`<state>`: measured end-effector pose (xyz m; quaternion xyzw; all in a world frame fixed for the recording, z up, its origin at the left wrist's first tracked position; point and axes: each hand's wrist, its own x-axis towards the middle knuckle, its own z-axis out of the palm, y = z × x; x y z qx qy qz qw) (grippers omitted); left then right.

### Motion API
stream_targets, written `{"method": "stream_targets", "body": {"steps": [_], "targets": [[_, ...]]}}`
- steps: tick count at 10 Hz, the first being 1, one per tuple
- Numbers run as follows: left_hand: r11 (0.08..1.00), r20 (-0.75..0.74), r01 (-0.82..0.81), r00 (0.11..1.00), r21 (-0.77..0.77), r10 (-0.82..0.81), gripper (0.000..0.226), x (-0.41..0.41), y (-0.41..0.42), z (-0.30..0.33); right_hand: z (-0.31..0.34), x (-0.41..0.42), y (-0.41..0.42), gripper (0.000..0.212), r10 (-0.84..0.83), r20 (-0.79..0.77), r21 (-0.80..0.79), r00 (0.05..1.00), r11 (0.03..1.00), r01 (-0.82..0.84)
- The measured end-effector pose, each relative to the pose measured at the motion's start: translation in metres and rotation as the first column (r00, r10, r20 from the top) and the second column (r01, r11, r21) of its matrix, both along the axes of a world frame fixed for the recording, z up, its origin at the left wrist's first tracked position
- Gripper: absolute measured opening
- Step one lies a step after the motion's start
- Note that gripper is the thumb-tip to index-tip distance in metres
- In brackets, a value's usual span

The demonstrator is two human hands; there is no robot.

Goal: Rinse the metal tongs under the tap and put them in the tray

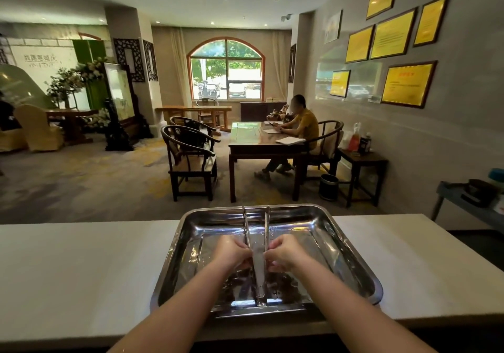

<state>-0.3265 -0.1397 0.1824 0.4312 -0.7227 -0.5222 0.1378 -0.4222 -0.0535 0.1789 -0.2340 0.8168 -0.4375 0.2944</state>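
The metal tongs [259, 273] lie lengthwise inside a shiny steel tray [357, 260], with the hinge end near me and the two arms spread toward the tray's far rim. My left hand [231, 251] pinches the left arm of the tongs. On the other side, my right hand [285, 251] pinches the right arm. Both hands are low in the tray, about mid-length of the tongs. No tap is in view.
The tray sits on a white counter [81, 271] that runs left and right. Beyond the counter is a carpeted room with wooden chairs [191, 159], a dark table [259, 140] with a seated person [302, 126], and a grey cart [474, 202] at the right.
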Motion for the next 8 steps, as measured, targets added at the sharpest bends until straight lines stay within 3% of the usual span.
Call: {"method": "stream_targets", "body": {"steps": [5,6,7,8], "targets": [[0.991,0.143,0.068,0.988,-0.115,-0.051,0.017,0.002,0.004,-0.007,0.002,0.006,0.003,0.02,0.068,-0.128,0.191,0.989,0.981,-0.042],[0.969,0.184,0.164,0.974,-0.187,-0.129,0.017,0.006,0.001,0.002,0.015,0.007,0.005,0.023,0.085,-0.193,0.189,0.978,0.981,-0.048],[0.902,0.307,0.342,0.916,-0.265,-0.257,0.027,0.014,-0.002,0.02,0.037,0.007,0.007,0.026,0.19,-0.248,0.255,0.95,0.959,-0.126],[0.821,0.525,0.55,0.75,-0.156,-0.402,0.039,0.027,-0.004,0.045,0.059,0.009,0.01,0.033,0.357,-0.244,0.374,0.902,0.893,-0.252]]}}
